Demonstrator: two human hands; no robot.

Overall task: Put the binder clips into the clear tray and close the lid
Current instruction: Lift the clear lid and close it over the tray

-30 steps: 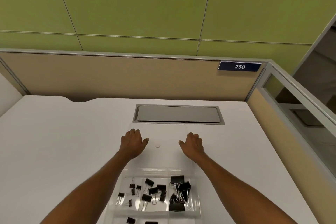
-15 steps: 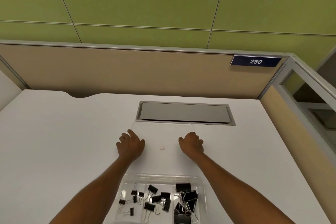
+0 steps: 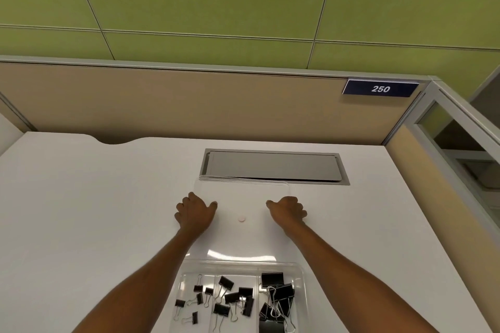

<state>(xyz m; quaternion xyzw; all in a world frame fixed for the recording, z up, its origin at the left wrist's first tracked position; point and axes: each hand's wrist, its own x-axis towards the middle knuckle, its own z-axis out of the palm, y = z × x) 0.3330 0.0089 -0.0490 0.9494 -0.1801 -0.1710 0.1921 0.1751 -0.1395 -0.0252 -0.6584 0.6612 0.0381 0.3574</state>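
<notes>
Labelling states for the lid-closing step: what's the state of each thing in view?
lid: open, laid back beyond the tray
clear tray: open, clips in three compartments
binder clips: inside the tray
left hand: grips lid's left edge
right hand: grips lid's right edge
desk hatch: flap down

binder clips (image 3: 225,281): about 16, overlapping | clear tray (image 3: 301,273): 1 | lid (image 3: 243,197): 1 | desk hatch (image 3: 273,166): 1 | number sign (image 3: 380,88): 1
</notes>
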